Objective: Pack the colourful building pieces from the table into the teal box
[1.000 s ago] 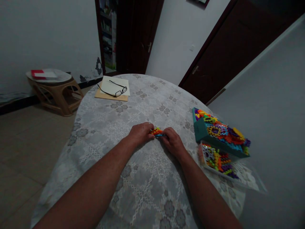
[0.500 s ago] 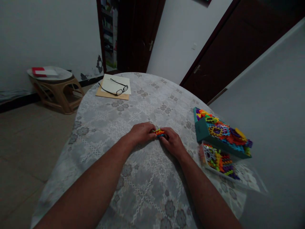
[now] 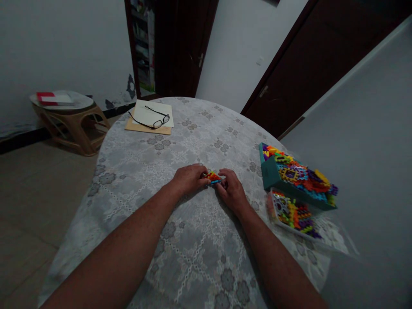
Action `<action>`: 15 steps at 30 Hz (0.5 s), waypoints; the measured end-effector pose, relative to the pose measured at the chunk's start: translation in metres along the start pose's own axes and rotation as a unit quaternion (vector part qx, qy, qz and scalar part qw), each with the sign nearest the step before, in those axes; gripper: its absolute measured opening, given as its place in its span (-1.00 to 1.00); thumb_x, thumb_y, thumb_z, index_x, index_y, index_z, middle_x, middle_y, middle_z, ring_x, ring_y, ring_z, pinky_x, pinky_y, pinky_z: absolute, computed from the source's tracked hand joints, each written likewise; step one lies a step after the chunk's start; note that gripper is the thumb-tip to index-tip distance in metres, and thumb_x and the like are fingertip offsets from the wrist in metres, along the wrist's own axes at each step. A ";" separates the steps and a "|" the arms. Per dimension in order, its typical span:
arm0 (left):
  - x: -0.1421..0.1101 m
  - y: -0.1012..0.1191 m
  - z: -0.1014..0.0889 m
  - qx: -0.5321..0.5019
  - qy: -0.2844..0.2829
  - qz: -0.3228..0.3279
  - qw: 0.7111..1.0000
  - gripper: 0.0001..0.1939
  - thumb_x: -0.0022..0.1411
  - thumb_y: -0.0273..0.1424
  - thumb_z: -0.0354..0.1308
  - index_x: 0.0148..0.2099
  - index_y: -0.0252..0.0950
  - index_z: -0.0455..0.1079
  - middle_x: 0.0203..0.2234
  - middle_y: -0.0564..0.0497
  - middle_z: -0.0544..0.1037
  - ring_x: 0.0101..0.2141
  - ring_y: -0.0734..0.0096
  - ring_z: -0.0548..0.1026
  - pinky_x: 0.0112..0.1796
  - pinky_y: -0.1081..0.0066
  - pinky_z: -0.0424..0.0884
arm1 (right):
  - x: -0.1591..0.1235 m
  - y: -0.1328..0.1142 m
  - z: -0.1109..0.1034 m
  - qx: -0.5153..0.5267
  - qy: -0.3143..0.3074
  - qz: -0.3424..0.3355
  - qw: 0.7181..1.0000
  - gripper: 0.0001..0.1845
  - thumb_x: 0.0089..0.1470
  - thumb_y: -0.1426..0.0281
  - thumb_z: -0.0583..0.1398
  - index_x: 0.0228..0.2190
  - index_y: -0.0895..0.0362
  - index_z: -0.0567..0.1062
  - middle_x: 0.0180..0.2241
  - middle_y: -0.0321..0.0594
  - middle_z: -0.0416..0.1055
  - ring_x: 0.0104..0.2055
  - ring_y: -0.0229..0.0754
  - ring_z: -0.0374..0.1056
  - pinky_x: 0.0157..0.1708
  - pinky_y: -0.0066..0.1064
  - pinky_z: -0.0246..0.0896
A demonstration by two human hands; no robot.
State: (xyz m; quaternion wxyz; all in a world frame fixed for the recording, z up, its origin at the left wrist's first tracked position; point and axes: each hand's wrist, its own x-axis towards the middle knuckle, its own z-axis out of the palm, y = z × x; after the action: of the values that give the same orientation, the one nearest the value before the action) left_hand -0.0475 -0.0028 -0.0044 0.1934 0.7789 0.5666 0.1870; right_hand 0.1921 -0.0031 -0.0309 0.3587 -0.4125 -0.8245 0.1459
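Over the middle of the table, a small cluster of plastic interlocking toy pieces (image 3: 213, 176) in orange, yellow and blue sits between my hands. My left hand (image 3: 192, 178) pinches its left end between thumb and fingers. At the right end, my right hand (image 3: 232, 190) has its thumb and fingers closed on the blue part at the bottom of the cluster. Its index finger is lifted a little above the orange part. Fingers cover both ends, so the full shape of the cluster is hidden.
On the right stand a teal box (image 3: 269, 174) and a clear plastic tub (image 3: 273, 211), both heaped with colourful pieces. Eyeglasses (image 3: 157, 124) lie on papers (image 3: 137, 126) at the far left of the patterned tablecloth (image 3: 193, 257). A stool (image 3: 80, 124) stands beyond the table.
The cluster has tilted, showing more of its orange part and blue edge. My right index finger has lifted slightly off it. The whole view has shifted a little.
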 end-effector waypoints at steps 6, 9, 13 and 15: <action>-0.001 0.002 0.001 0.016 -0.001 -0.003 1.000 -0.74 0.41 -0.11 0.27 0.03 -0.06 0.61 -0.06 -0.03 0.68 -0.11 0.17 0.61 -0.22 0.30 0.36 | -0.001 -0.006 -0.010 -0.020 -0.049 0.003 0.999 -0.86 0.31 0.41 0.23 -0.09 0.04 0.52 0.23 0.01 0.40 -0.19 -0.14 0.49 -0.05 -0.21 0.48; 0.000 0.002 0.001 0.011 -0.007 0.000 1.000 -0.74 0.40 -0.12 0.29 0.05 -0.06 0.60 -0.06 -0.03 0.68 -0.11 0.18 0.61 -0.21 0.30 0.36 | -0.002 -0.008 -0.020 -0.024 -0.087 -0.010 0.996 -0.86 0.31 0.43 0.23 -0.10 0.05 0.52 0.26 0.00 0.40 -0.23 -0.16 0.48 -0.07 -0.24 0.47; 0.001 -0.001 0.003 0.014 -0.006 0.000 1.000 -0.71 0.37 -0.10 0.32 0.05 -0.06 0.61 -0.04 -0.05 0.68 -0.12 0.17 0.61 -0.22 0.30 0.37 | -0.004 -0.006 -0.025 -0.025 -0.106 -0.012 0.994 -0.86 0.31 0.43 0.23 -0.10 0.04 0.53 0.25 -0.01 0.42 -0.13 -0.12 0.51 -0.06 -0.26 0.47; 0.001 -0.002 0.003 0.010 -0.013 0.003 1.000 -0.69 0.37 -0.08 0.32 0.07 -0.06 0.60 -0.03 -0.06 0.68 -0.10 0.16 0.60 -0.19 0.29 0.39 | -0.002 -0.006 -0.022 -0.021 -0.098 -0.010 0.995 -0.86 0.33 0.41 0.24 -0.09 0.04 0.54 0.25 0.00 0.42 -0.10 -0.11 0.52 -0.04 -0.24 0.48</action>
State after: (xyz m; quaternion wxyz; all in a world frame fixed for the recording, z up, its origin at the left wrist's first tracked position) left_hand -0.0474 -0.0019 -0.0075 0.1926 0.7846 0.5638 0.1715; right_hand 0.2048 -0.0098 -0.0132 0.2688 -0.3955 -0.8627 0.1645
